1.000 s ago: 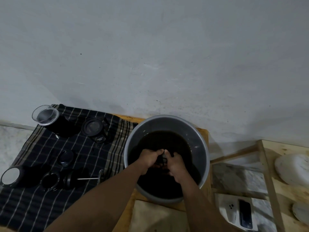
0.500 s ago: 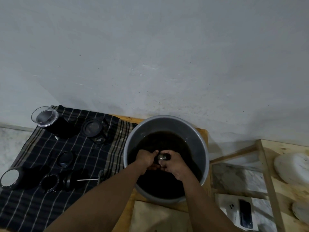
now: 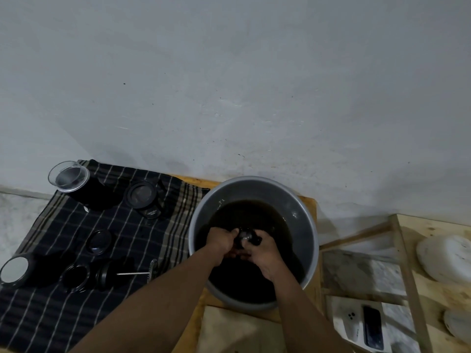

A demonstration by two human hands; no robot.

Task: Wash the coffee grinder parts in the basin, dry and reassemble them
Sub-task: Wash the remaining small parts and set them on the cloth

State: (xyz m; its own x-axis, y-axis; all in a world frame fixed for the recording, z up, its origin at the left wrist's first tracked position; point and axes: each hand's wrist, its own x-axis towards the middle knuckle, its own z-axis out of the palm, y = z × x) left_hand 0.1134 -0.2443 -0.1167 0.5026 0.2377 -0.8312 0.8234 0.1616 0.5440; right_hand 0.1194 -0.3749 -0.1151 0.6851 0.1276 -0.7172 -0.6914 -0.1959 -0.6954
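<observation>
Since a second ago the knuckles have drawn slightly apart, so the shiny round end of a small dark grinder part (image 3: pixel 245 236) now shows between them, where before the fingers hid it. The left hand (image 3: pixel 221 242) curls round the part's left side and the right hand (image 3: pixel 265 250) wraps it from the right. Both grip it at the surface of the dark brown water (image 3: pixel 254 212), near the middle of the grey basin (image 3: pixel 313 240). How far the part sits under the water cannot be told.

The basin stands on a wooden worktop (image 3: pixel 309 203), just beside a dark checked cloth (image 3: pixel 63 309) that carries the other pieces. At the cloth's far edge are a black cup with a clear rim (image 3: pixel 68 177) and a round black lid (image 3: pixel 141 195). A small dark ring (image 3: pixel 99 242) lies in the middle. Nearer are a black cylinder with a pale face (image 3: pixel 14 270), a black collar (image 3: pixel 76 276) and a black knob on a thin metal rod (image 3: pixel 132 273). Low on the right lie a white phone (image 3: pixel 351 324) and a dark phone (image 3: pixel 373 327), side by side.
</observation>
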